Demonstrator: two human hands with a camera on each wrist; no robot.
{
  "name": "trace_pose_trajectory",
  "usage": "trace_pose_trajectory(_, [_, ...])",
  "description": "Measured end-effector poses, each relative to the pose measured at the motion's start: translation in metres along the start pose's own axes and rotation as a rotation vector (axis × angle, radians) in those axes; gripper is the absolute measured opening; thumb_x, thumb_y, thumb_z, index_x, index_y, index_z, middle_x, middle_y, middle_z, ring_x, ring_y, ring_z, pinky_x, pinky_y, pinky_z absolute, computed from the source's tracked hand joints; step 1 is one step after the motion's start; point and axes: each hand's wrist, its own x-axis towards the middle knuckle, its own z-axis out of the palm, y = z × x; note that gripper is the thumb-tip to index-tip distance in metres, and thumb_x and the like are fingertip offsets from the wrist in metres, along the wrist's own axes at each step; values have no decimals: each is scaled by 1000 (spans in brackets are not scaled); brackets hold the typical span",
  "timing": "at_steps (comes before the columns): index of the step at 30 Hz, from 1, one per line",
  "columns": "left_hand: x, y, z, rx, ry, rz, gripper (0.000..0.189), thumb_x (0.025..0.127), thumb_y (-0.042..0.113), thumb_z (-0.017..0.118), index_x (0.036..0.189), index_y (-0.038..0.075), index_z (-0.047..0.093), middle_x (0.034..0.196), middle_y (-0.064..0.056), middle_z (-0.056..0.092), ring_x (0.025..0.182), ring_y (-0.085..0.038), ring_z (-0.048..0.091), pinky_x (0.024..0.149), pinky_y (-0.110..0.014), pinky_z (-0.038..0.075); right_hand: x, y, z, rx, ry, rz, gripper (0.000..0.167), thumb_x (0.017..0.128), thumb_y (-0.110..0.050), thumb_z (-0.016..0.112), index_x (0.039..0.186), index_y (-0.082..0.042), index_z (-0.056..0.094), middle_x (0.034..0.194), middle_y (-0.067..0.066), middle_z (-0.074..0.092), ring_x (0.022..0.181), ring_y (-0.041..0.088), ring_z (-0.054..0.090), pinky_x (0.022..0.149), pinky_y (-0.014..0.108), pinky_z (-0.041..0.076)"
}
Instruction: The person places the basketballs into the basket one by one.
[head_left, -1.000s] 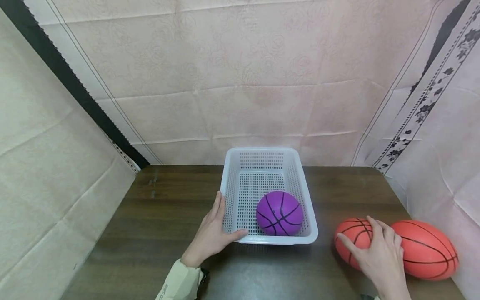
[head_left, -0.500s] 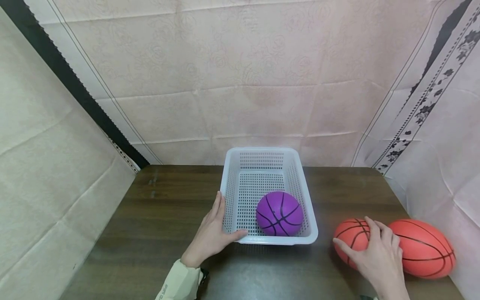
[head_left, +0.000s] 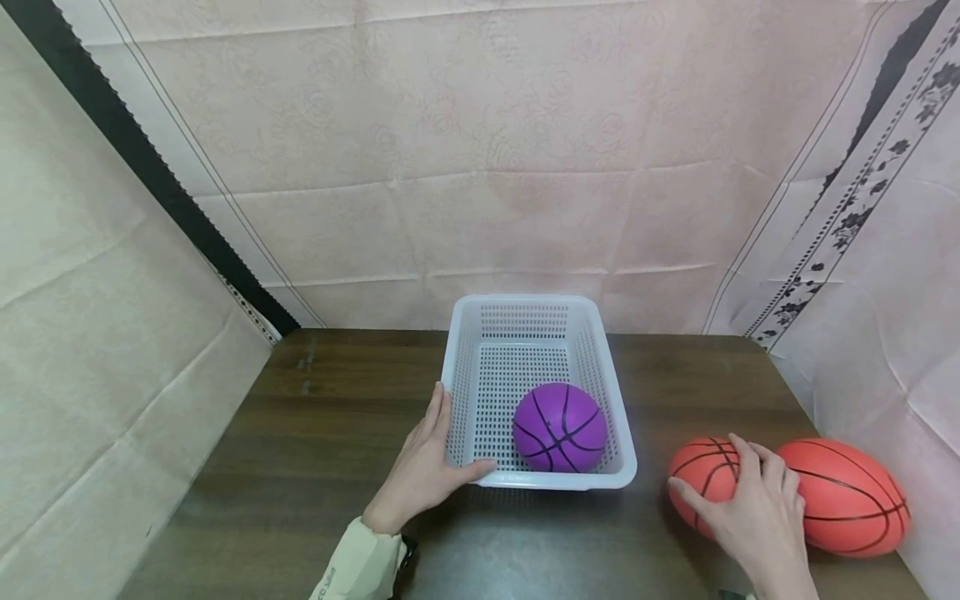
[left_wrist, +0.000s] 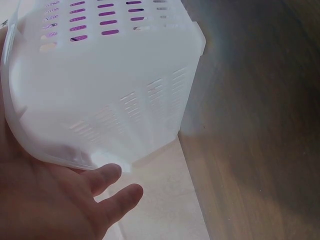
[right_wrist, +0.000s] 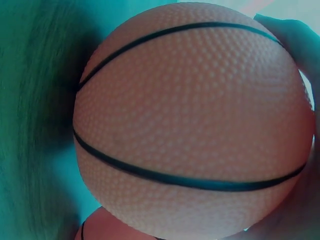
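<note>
A white perforated plastic basket (head_left: pixel 522 367) stands at the table's centre with a purple toy basketball (head_left: pixel 559 427) in its near right part. My left hand (head_left: pixel 426 475) rests on the basket's near left corner, fingers straight along the side and thumb on the front rim. In the left wrist view, the hand (left_wrist: pixel 55 200) lies against the basket's outer wall (left_wrist: pixel 110 80). At the right, my right hand (head_left: pixel 761 508) grips an orange-red toy basketball (head_left: pixel 693 467), thumb on its left, fingers over its top. That ball (right_wrist: pixel 190 110) fills the right wrist view.
A second orange-red ball (head_left: pixel 855 496) sits right beside the gripped one, near the table's right edge. The dark wooden table (head_left: pixel 300 467) meets a pale fabric backdrop (head_left: pixel 480 167) behind, with more fabric on both sides.
My right hand and both orange-red balls shifted slightly left between the first two frames, then stayed almost still. The left hand, basket and purple ball look unchanged.
</note>
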Motion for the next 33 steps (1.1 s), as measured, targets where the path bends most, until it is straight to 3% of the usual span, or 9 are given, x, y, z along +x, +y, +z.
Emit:
trace_pose_trajectory(15, [0,1,0,29,-8,-7,128,67,86,56,156,11,1,160,9,-14,144,-34,20,110,-56,23,9,-2,-5,31,-27,-12,108,69,-63,78,141,5,36,127,36,31,111,51,24,82,64,24])
trace_pose_trajectory(23, [0,0,1,16,1,9,125,71,77,65,156,12,1,160,9,-13,143,-35,20,110,-57,23,9,-3,-6,62,-31,-12,103,72,-58,78,141,6,37,126,37,31,112,52,23,82,65,23])
trace_pose_trajectory(33, [0,1,1,20,2,9,125,71,77,65,156,11,2,161,8,-13,143,-34,20,110,-57,23,10,-7,-8,109,2,-5,98,75,-55,77,141,6,37,127,37,30,112,51,22,85,66,22])
